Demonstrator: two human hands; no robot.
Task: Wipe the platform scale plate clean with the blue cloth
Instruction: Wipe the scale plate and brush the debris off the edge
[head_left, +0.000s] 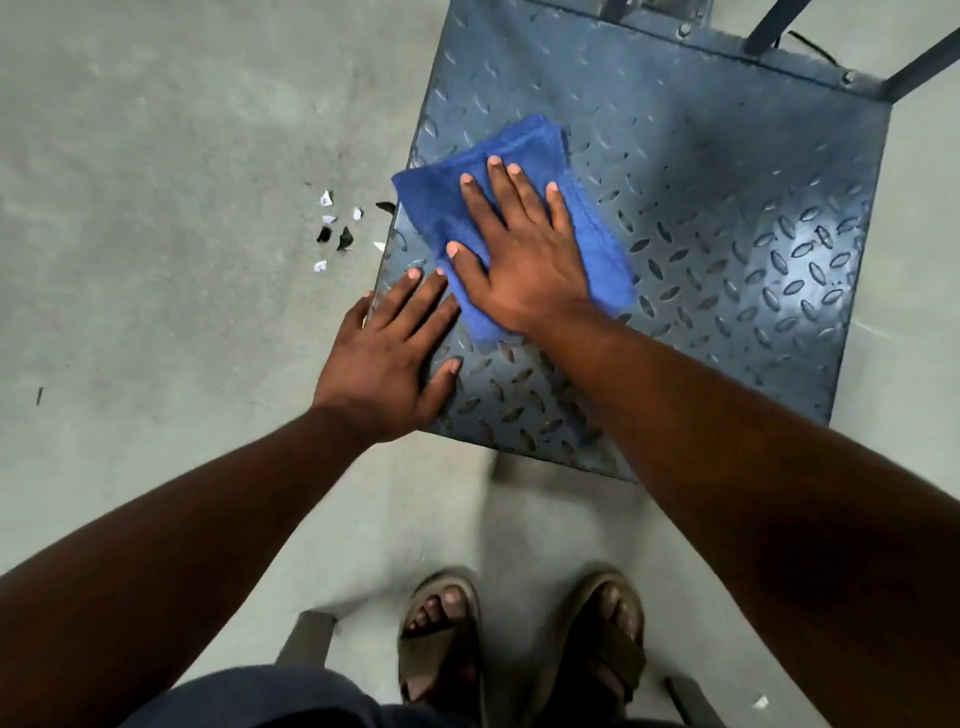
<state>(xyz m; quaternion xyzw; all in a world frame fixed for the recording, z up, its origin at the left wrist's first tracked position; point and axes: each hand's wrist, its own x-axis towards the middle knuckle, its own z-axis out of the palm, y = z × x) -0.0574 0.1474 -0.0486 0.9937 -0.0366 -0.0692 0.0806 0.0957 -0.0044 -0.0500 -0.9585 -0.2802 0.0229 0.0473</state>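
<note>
Nearest, 2 feet in brown sandals (519, 639) stand on the grey concrete floor (156, 130), toes toward the scale. Both bare forearms reach forward from there. The left hand (384, 358) lies flat and open, fingers spread, on the near left corner of the platform scale plate (727, 218), its outer fingers over the plate's left edge; it holds nothing. Just beyond it, almost touching, the right hand (519, 249) presses palm-down with fingers splayed on the blue cloth (441, 208), pinning the folded cloth flat rather than gripping it. The cloth sits on the left part of the plate, its left corner reaching the plate's edge. The plate is dark steel with a raised diamond tread, shiny on the right. On the floor left of it lie small white and black scraps (332, 228). At the far edge, dark metal posts (769, 26) rise from the frame.
</note>
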